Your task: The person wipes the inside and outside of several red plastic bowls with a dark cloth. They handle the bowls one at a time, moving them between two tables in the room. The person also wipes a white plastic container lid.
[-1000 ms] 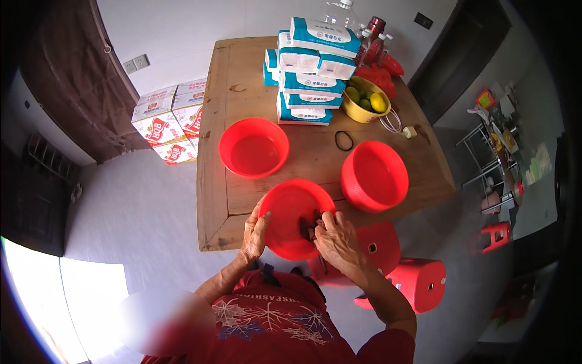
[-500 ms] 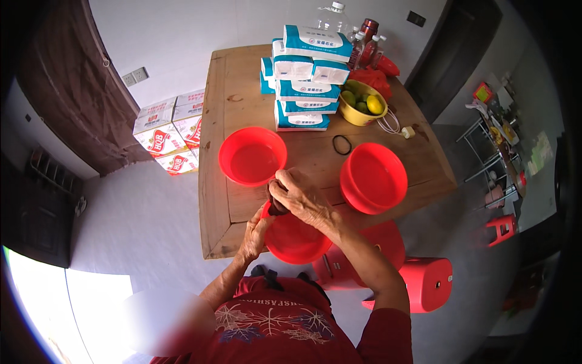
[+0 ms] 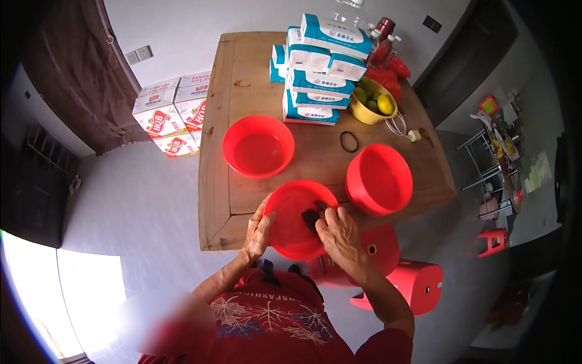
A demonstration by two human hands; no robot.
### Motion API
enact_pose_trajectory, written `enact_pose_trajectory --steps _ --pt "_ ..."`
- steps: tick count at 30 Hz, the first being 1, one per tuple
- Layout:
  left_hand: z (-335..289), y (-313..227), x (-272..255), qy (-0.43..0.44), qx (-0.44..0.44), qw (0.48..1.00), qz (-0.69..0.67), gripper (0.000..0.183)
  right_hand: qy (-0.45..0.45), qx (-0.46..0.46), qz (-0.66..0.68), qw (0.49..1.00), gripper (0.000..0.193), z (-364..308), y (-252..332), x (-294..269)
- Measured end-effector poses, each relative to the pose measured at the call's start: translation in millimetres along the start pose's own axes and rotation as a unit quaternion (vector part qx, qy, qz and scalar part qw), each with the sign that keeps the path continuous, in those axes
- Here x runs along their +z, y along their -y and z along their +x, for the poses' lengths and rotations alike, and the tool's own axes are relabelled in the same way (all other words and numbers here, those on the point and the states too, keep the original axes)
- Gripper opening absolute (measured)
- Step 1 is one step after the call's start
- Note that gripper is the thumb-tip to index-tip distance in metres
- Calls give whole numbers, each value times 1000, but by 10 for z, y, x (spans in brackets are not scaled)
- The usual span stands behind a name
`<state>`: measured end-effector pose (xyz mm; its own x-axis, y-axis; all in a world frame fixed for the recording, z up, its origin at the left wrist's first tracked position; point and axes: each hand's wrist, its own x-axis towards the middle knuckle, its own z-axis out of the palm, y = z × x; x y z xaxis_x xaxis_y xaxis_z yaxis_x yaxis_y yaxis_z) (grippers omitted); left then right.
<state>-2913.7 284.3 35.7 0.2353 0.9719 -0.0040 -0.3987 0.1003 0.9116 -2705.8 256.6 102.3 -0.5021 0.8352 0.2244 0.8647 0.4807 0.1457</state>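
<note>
My left hand (image 3: 258, 233) grips the left rim of a red plastic bowl (image 3: 286, 233), thumb inside and fingers around the outer wall. The bowl is held over the table's near edge, with its opening up toward me. Inside it, my right hand (image 3: 339, 235) has its fingers closed on a dark brown cloth (image 3: 311, 217), pressed against the bowl's right inner side. A second red bowl (image 3: 232, 155) stands on the table beyond my left hand. To the right rests another, deeper-looking red bowl (image 3: 359, 189); whether it is a stack I cannot tell.
On the wooden table (image 3: 242, 79) stand piled tissue packs (image 3: 315, 97), a yellow bowl (image 3: 366, 115) of green and yellow fruit, a black ring-shaped band (image 3: 349, 142) and several bottles at the back. Red stools (image 3: 418, 285) are under the near right edge; cartons (image 3: 160, 112) stand left.
My right hand and the cloth have moved from the bowl's far left rim to its right inner side. The bowl is now tipped more toward me. My left hand keeps its hold.
</note>
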Motion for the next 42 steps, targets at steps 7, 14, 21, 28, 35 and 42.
enact_pose_trajectory --steps 7,14,21,28,35,42 --pt "-7 -92 53 -19 11 998 54 48 45 28 274 960 18 138 568 266" --pt "47 -17 2 -33 -23 999 -20 45 -125 60 72 988 15 659 429 539" --pt "4 -25 32 -41 7 999 9 50 -49 76 -33 995 19 354 265 451" --pt "11 -18 51 -38 17 999 16 51 41 40 113 992 26 121 479 144" --pt "8 -26 23 -33 4 999 3 51 178 2 489 854 40 350 396 101" --pt "11 -3 41 -31 30 999 33 51 40 -34 152 987 29 -179 412 -163"
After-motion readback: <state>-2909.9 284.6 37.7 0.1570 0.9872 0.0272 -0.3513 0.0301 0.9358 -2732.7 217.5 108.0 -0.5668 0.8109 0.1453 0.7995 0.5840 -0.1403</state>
